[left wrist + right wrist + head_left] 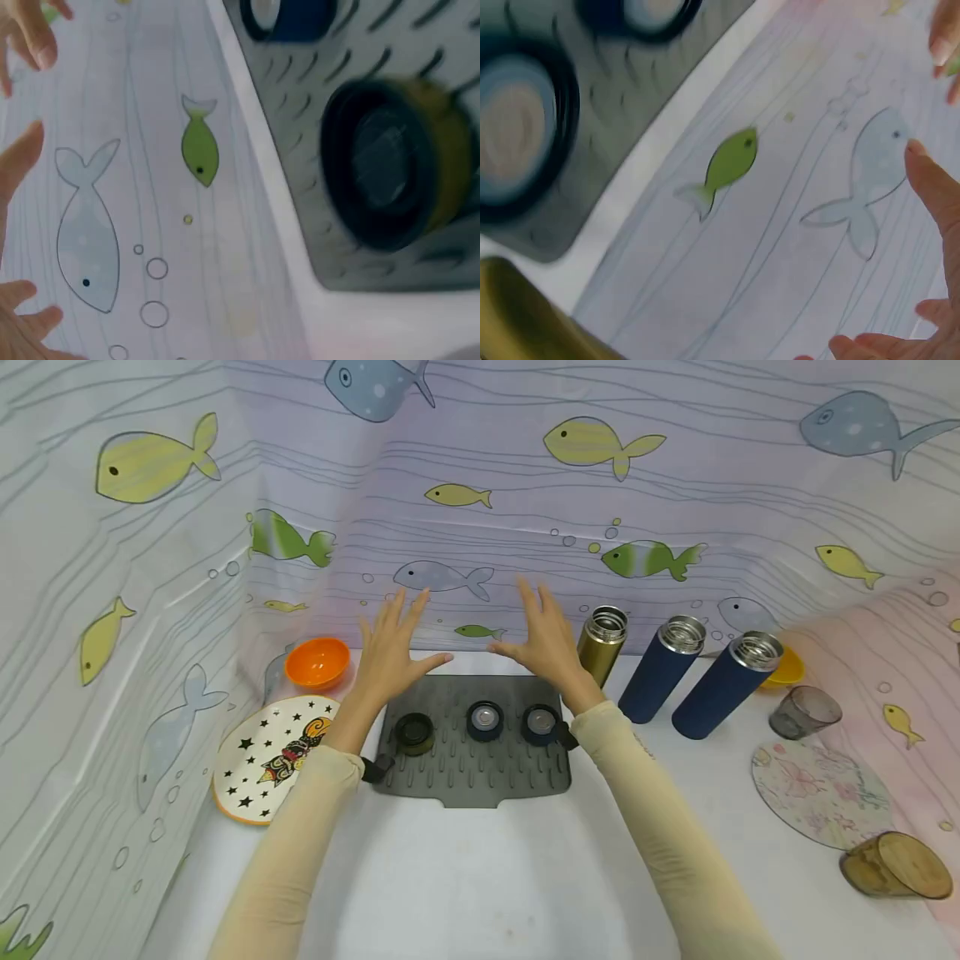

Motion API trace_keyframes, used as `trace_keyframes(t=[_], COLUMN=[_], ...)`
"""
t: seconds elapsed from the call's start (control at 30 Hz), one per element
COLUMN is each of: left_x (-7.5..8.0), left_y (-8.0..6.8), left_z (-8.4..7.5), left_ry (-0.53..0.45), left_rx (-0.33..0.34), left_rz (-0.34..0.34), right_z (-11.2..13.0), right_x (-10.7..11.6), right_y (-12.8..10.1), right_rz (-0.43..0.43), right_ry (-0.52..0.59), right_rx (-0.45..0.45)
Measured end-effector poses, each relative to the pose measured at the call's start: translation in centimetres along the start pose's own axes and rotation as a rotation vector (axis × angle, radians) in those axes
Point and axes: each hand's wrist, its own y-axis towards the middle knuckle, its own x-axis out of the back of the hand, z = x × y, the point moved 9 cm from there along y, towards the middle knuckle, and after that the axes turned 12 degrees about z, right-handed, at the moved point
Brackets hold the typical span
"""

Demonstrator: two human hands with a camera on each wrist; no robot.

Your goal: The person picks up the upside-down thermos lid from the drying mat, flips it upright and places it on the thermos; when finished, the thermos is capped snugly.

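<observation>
Both hands are raised above the far edge of a grey ridged mat, fingers spread and holding nothing. My left hand (393, 652) is over the mat's left part, and my right hand (547, 639) over its right part, near the gold bottle (602, 643). On the mat (457, 777) lie three round bottle lids: an olive-and-black lid (414, 733) at left, a dark blue lid (485, 720) in the middle and another dark blue lid (540, 724) at right. The left wrist view shows the olive lid (390, 165) close up. Two navy bottles (660, 672) (726, 685) stand uncapped beside the gold one.
At left, an orange bowl (317, 663) stands behind a white plate (251, 739) with stars and a cat figure. To the right are a yellow bowl (787, 668), a grey glass (804, 713), a floral round mat (821, 793) and an amber glass (896, 866). A fish-patterned curtain (510, 527) surrounds the table.
</observation>
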Motion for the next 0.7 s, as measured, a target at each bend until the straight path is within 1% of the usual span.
trace_keyframes(t=[0.07, 0.13, 0.17, 0.3, 0.37, 0.5, 0.6, 0.7], left_x=[0.0, -0.5, -0.8, -2.8, -3.9, -6.2, -7.8, -9.0], left_y=[-1.4, -2.7, -3.3, -5.2, -5.9, -6.9, -7.5, -8.1], left_z=[0.2, 0.5, 0.7, 1.3, 1.6, 2.3, 2.8, 3.6], left_ry=[-0.124, -0.223, -0.263, -0.357, -0.388, -0.421, -0.417, -0.415], left_rx=[-0.009, -0.012, -0.012, -0.009, 0.0, 0.0, 0.002, 0.035], left_rz=[-0.038, -0.047, -0.043, 0.003, 0.032, 0.074, 0.098, 0.122], right_z=[0.2, 0.4, 0.4, 0.5, 0.5, 0.3, 0.3, 0.3], right_x=[-0.4, -0.9, -1.2, -2.6, -3.3, -4.7, -5.4, -6.1], right_y=[-1.0, -1.9, -2.3, -3.7, -4.3, -5.4, -5.9, -6.4], right_rz=[-0.022, -0.038, -0.039, -0.023, 0.0, 0.039, 0.055, 0.072], right_ry=[0.067, 0.127, 0.162, 0.284, 0.337, 0.4, 0.423, 0.43], right_rx=[0.018, 0.037, 0.044, 0.054, 0.047, 0.01, -0.007, -0.008])
